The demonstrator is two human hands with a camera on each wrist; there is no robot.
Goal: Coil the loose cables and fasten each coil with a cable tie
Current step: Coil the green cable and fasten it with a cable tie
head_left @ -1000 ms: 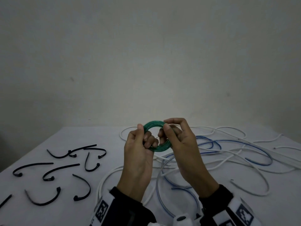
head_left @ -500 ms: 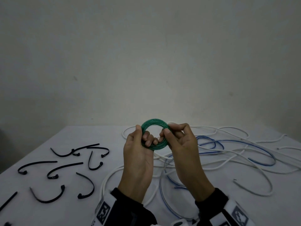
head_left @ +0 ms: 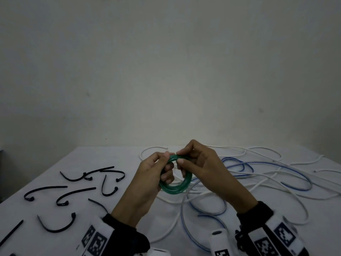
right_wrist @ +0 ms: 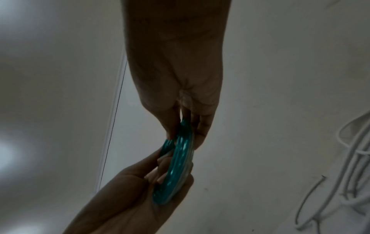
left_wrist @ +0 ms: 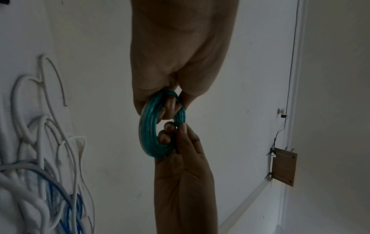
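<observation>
Pinching the green cable coil are left hand and right hand.

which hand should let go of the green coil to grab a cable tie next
Left, probably. The black cable ties all lie on the left hand's side of the table, and the right hand already pinches the green coil.

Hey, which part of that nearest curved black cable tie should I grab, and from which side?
Take the nearest black cable tie at the middle of its strap, coming straight down from above with the left hand, probably. It lies flat on the table, bowed into a U, apart from the other ties, so fingers fit either side.
</observation>
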